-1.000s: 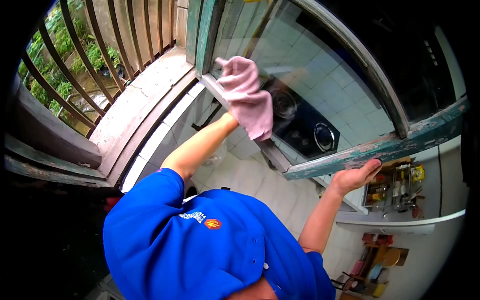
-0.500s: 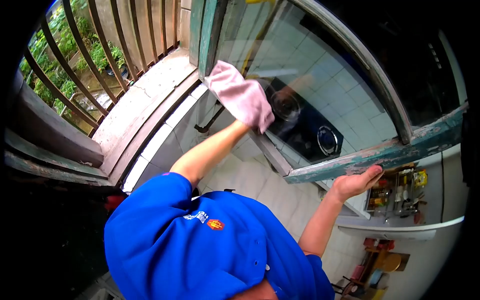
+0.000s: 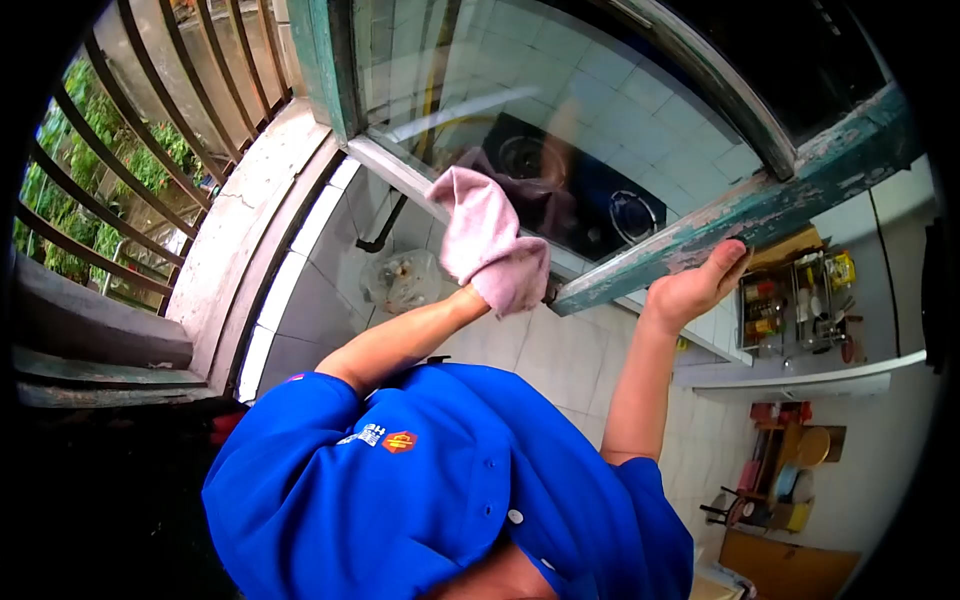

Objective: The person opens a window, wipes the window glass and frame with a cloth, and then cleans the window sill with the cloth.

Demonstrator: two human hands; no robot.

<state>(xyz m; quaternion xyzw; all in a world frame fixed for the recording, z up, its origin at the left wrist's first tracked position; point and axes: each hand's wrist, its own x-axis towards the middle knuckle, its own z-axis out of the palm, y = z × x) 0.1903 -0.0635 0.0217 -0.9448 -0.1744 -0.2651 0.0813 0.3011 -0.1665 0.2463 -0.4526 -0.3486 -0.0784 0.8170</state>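
Observation:
My left hand point(image 3: 492, 285) is mostly hidden under a crumpled pink cloth point(image 3: 480, 225), which it presses against the lower rail and glass edge of a window sash. The sash has a worn green wooden frame point(image 3: 720, 220) with peeling paint, and its glass pane point(image 3: 570, 80) shows tiles and a dark stove point(image 3: 560, 190). On the right, my right hand point(image 3: 690, 287) grips the edge of that frame from below, thumb up; its other fingers are partly hidden.
Metal bars point(image 3: 150, 110) and a concrete sill point(image 3: 240, 210) lie to the left, with plants outside. A clear plastic bag point(image 3: 402, 280) rests near the tiled wall. Racks with bottles and utensils point(image 3: 800, 305) stand at right, above pale floor tiles point(image 3: 560, 360).
The cloth has moved from the pane's corner by the hinge side along the lower rail towards the frame's near corner. My right hand stays at the frame; the view has shifted.

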